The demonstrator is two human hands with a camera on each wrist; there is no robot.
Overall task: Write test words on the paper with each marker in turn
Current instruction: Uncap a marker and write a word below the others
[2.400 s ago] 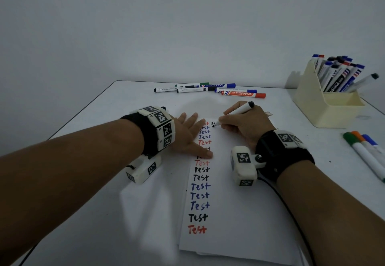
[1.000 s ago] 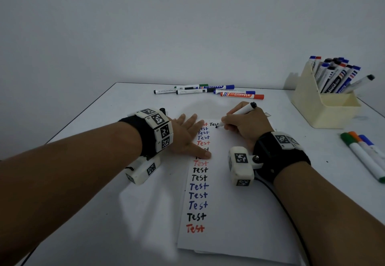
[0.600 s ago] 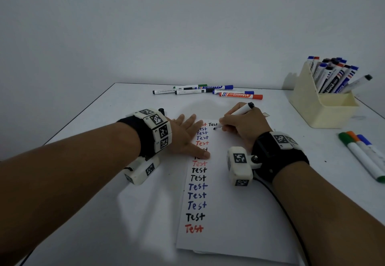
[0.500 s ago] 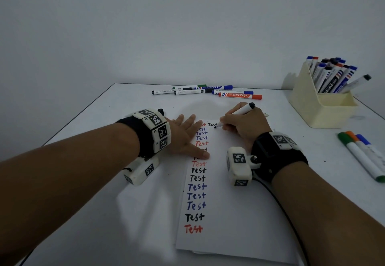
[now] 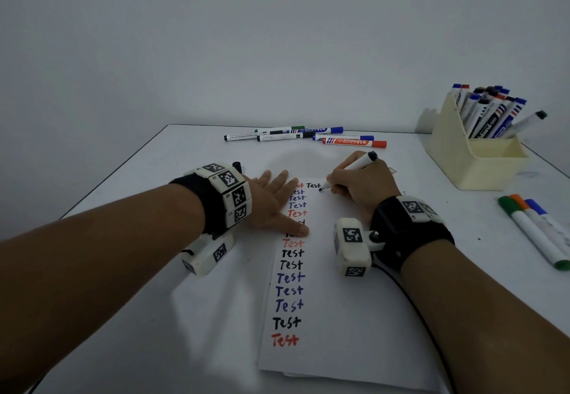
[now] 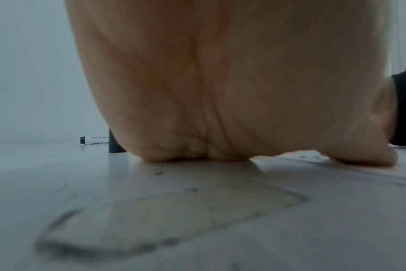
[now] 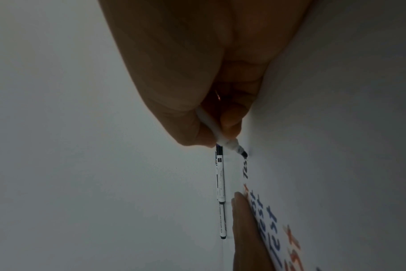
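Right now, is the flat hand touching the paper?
Touching. In the head view the left hand lies flat with its thumb pressed on the paper; the left wrist view shows the thumb resting on the sheet.

Table [image 5: 129, 196]: looking smooth, white, faintly glossy; it is reflecting the cap standing on it in the left wrist view. Paper [image 5: 339, 316]: showing as thin matt white sheet, lying flat, inked lettering drying matt. Marker [image 5: 354, 167] in use: appearing as smooth white plastic barrel, black plastic end cap catching a slight sheen. Holder [image 5: 481, 165]: presenting as cream plastic, matt. Wrist bands [image 5: 410, 233]: reading as black cloth, dull, carrying hard off-white plastic blocks with printed black patterns.
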